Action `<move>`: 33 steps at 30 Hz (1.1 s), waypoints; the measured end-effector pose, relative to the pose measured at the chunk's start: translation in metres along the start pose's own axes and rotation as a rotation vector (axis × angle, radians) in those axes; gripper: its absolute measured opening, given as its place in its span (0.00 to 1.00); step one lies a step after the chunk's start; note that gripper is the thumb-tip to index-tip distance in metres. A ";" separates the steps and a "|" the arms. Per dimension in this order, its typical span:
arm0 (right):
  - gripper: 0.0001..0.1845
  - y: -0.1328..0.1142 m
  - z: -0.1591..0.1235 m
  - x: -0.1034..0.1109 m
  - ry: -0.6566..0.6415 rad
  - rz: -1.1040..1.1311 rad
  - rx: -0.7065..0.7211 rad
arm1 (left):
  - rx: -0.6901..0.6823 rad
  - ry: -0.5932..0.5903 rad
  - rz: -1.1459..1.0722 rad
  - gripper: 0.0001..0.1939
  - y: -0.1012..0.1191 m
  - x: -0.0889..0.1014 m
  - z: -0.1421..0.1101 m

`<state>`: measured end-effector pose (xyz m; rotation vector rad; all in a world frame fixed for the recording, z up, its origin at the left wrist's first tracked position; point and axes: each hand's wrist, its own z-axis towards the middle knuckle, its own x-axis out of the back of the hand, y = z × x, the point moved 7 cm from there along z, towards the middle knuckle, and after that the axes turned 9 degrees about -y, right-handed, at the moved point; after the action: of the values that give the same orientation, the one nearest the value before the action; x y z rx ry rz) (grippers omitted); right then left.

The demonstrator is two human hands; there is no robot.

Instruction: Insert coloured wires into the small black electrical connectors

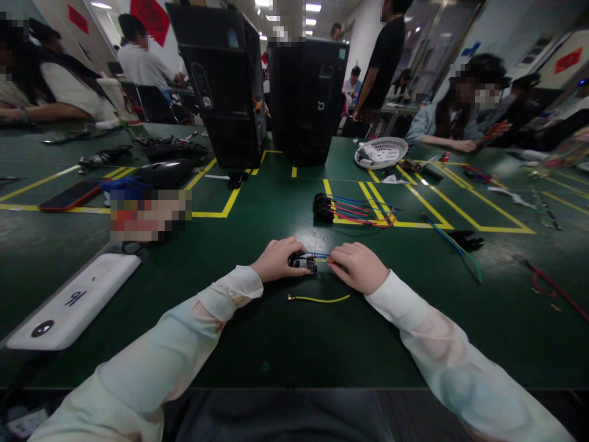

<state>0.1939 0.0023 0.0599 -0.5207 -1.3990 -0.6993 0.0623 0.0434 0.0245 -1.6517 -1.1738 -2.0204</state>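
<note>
My left hand (pixel 278 259) grips a small black connector block (pixel 304 263) from its left side, close above the green table (pixel 257 344). Blue and yellow-green wires run out of the block to the right. My right hand (pixel 356 265) pinches these wires (pixel 321 256) just beside the block; its fingertips partly hide them. Nearer to me lies a loose yellow-green wire (pixel 319 299) with a brass-coloured terminal on its left end. Beyond my hands sits a group of black connectors (pixel 323 207) with blue, red and green wires trailing right.
Two black computer cases (pixel 225 86) stand at the back. A white device (pixel 73 301) lies at left, beside a dark phone (pixel 71 193). To the right are a blue-green wire (pixel 453 242), a red wire (pixel 559 288) and a white basket (pixel 381 152). Other people sit around the table.
</note>
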 end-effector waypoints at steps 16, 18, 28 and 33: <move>0.08 0.000 0.001 -0.006 -0.033 0.016 -0.004 | 0.020 -0.012 -0.008 0.21 -0.001 0.001 -0.001; 0.08 0.000 0.001 -0.007 -0.032 0.026 -0.001 | 0.023 -0.015 -0.008 0.21 -0.001 0.001 -0.001; 0.09 -0.006 0.002 -0.005 0.030 -0.053 -0.067 | -0.005 -0.004 0.003 0.22 0.000 0.000 0.000; 0.10 -0.010 0.003 -0.003 0.104 -0.081 -0.091 | 0.007 -0.017 0.014 0.22 -0.001 0.000 0.000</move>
<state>0.1842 -0.0024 0.0570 -0.4947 -1.3011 -0.8468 0.0617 0.0437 0.0241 -1.6724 -1.1704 -1.9962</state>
